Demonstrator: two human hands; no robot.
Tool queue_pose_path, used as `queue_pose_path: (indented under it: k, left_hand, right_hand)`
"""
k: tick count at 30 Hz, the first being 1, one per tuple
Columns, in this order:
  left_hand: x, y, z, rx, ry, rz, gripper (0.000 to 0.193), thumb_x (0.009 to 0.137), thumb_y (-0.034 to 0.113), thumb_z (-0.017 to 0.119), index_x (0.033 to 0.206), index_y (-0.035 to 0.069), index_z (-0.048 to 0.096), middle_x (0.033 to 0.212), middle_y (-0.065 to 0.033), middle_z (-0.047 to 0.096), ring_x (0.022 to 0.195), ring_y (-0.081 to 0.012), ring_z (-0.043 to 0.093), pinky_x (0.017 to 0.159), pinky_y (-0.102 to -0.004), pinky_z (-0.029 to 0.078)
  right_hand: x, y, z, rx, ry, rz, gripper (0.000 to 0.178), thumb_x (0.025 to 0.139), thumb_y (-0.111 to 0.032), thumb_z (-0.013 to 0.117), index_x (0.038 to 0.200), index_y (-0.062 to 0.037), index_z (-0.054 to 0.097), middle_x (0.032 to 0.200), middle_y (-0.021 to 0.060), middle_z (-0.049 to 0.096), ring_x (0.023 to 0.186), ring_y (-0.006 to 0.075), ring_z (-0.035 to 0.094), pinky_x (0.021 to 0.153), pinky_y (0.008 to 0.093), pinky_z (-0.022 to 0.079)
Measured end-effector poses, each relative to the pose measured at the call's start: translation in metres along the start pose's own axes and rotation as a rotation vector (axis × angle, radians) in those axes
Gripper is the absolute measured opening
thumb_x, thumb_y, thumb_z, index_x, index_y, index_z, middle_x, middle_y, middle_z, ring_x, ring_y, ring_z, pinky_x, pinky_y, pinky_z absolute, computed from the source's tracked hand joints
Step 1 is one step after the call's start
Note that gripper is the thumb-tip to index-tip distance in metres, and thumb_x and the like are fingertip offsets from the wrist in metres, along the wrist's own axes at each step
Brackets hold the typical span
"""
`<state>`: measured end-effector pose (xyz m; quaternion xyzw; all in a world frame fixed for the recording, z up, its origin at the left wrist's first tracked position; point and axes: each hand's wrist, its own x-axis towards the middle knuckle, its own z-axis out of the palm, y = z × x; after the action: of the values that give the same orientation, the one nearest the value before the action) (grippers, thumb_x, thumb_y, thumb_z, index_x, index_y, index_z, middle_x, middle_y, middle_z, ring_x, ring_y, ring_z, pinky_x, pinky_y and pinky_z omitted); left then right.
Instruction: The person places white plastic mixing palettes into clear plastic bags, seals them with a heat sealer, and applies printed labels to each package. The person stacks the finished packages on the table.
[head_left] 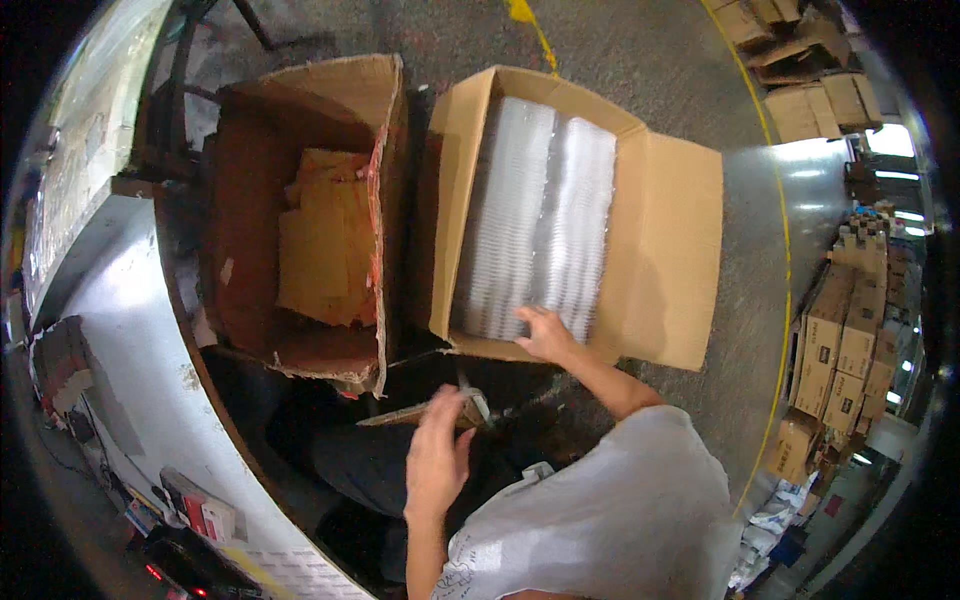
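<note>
An open cardboard box (680, 250) stands in front of me with its right flap folded outward. Inside it, two long rows of thin, clear ribbed plastic pieces (512, 215) are packed closely together. My right hand (548, 335) reaches over the near wall of this box, its slightly bent fingers apart at the near end of the rows. Whether the fingertips touch the plastic is hard to make out. Nearer to me and further left, my left hand (437, 455) is raised above my lap with nothing in it, fingers stretched and thumb apart.
A worn, reddish-stained carton (390, 230) with flat cardboard pieces (325, 240) inside stands to the left. A metal-topped workbench (140, 330) curves along the left side. Stacked cartons (840, 340) and flattened cardboard (805, 105) lie beyond a yellow floor line (783, 230) at the right.
</note>
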<state>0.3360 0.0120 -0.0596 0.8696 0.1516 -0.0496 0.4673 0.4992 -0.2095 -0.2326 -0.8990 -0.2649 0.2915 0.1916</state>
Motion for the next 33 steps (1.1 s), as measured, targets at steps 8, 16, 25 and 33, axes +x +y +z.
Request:
queue_pose_path:
  k: [8, 16, 25, 33]
  left_hand:
    - [-0.005, -0.028, 0.032, 0.039, -0.13, -0.093, 0.029, 0.086, 0.015, 0.062, 0.112, 0.004, 0.057, 0.1, -0.0159, 0.064, 0.092, -0.0311, 0.062, 0.079, -0.0396, 0.048]
    - [-0.001, -0.041, 0.028, -0.085, 0.101, -0.329, 0.025, 0.088, 0.015, 0.059, 0.111, 0.003, 0.058, 0.099, -0.0167, 0.064, 0.088, -0.0319, 0.063, 0.079, -0.0384, 0.049]
    - [-0.012, -0.043, 0.025, -0.11, 0.126, -0.307, 0.025, 0.089, 0.017, 0.059, 0.11, 0.004, 0.059, 0.098, -0.0158, 0.064, 0.089, -0.031, 0.063, 0.079, -0.038, 0.049]
    - [-0.007, -0.043, 0.026, -0.136, 0.097, -0.333, 0.025, 0.089, 0.017, 0.058, 0.11, 0.004, 0.058, 0.1, -0.0159, 0.064, 0.091, -0.0316, 0.062, 0.079, -0.0382, 0.049]
  right_hand:
    - [0.042, -0.013, 0.055, -0.377, -0.144, -0.028, 0.067, 0.067, -0.01, 0.071, 0.129, -0.0004, 0.047, 0.122, 0.0163, 0.045, 0.119, 0.0317, 0.04, 0.095, 0.0448, 0.039]
    - [0.044, -0.018, 0.054, -0.531, 0.009, -0.112, 0.049, 0.067, -0.012, 0.07, 0.114, -0.0064, 0.06, 0.138, 0.0167, 0.031, 0.128, 0.032, 0.027, 0.09, 0.0541, 0.025]
    - [0.063, -0.043, 0.018, -0.39, -0.227, 0.126, 0.068, 0.063, -0.024, 0.082, 0.127, -0.0221, 0.058, 0.154, 0.017, -0.008, 0.138, 0.0458, -0.012, 0.103, 0.0696, 0.012]
    - [0.067, -0.034, 0.034, -0.662, -0.255, 0.085, 0.041, 0.079, -0.015, 0.066, 0.12, -0.022, 0.064, 0.153, 0.0218, -0.005, 0.138, 0.0485, 0.0, 0.104, 0.0675, 0.017]
